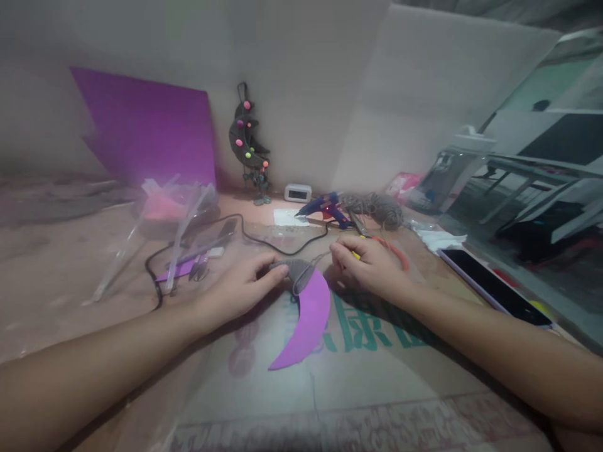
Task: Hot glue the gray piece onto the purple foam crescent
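Observation:
A purple foam crescent [308, 320] lies flat on a cardboard sheet [358, 376] in front of me. Its upper tip is wrapped in grey yarn [298, 271]. My left hand [240, 285] rests on the cardboard, its fingertips pressed against the wrapped tip. My right hand [370, 263] is curled just right of the tip, pinching a strand of the yarn; orange-handled scissors [393, 250] lie under and behind it.
A blue glue gun [325, 209] with a black cord [264, 242], a ball of grey yarn [377, 210], a small clock [298, 193], a finished moon ornament [249, 144], a purple foam sheet [151, 129], a plastic bag [169, 210] and a phone [494, 285] surround the work.

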The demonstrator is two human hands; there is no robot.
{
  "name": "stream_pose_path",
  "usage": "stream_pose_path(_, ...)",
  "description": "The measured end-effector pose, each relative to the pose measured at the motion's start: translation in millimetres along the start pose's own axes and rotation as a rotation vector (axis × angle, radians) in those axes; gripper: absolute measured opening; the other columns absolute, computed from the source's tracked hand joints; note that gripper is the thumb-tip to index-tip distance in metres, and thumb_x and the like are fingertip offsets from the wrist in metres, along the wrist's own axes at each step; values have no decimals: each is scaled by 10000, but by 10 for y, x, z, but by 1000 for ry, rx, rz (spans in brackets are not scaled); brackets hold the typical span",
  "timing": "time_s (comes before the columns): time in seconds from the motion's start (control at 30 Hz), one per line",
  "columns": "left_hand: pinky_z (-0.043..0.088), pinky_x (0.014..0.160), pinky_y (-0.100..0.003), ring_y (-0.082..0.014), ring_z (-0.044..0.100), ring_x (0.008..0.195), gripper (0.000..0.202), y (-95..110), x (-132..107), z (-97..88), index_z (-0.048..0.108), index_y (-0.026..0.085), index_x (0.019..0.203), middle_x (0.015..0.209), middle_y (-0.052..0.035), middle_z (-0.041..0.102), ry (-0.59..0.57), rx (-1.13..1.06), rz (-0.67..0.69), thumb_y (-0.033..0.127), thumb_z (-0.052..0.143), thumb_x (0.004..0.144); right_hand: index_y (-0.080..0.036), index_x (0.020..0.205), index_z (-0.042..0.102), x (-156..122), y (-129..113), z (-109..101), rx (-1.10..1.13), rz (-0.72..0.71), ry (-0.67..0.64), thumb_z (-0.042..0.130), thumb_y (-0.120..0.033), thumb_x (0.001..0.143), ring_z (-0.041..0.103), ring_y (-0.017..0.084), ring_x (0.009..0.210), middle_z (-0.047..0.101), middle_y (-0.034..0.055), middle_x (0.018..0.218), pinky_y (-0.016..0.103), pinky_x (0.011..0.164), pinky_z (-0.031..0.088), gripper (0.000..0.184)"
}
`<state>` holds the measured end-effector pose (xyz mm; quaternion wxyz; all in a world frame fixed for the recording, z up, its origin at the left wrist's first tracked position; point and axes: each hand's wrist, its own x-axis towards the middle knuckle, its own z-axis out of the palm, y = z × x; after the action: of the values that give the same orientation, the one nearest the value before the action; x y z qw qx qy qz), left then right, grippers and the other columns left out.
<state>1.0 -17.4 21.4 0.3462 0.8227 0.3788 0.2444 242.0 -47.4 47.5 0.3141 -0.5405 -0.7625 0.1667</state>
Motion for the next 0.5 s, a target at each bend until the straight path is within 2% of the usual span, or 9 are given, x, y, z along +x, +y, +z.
stream_pose_path(0.13, 376, 558, -247, -149, 502, 636, 324, -21, 4, 4, 540, 191, 779, 691, 14, 558, 1, -13, -9, 449, 399, 914, -193, 764, 550, 148, 130, -201, -206, -55, 179, 484, -300, 886, 555, 168, 697, 614, 19, 730, 274, 662, 408, 175)
stream_pose_path(0.23, 374, 552, -245, -151, 500, 624, 314, -3, 8, 4, 542, 193, 772, 671, 16, 554, 4, -11, -14, 439, 403, 908, -175, 874, 570, 258, 356, -288, -295, -43, 274, 514, -317, 866, 577, 203, 822, 631, 60, 870, 309, 753, 428, 152)
stream_pose_path(0.37, 378, 576, -250, -150, 500, 633, 295, 50, 13, -3, 531, 190, 737, 689, 12, 561, 7, 19, -19, 412, 424, 899, -159, 1151, 533, 330, 634, -348, -245, 109, 226, 521, -329, 875, 583, 231, 1038, 612, 114, 1154, 349, 884, 443, 325)
stream_pose_path(0.5, 390, 600, -255, -156, 513, 661, 304, 44, 14, -7, 536, 190, 752, 720, 9, 572, -1, 14, -25, 424, 417, 904, -136, 1297, 475, 439, 791, -401, -190, 170, 142, 543, -356, 872, 498, 264, 1223, 518, 151, 1347, 402, 1035, 364, 483)
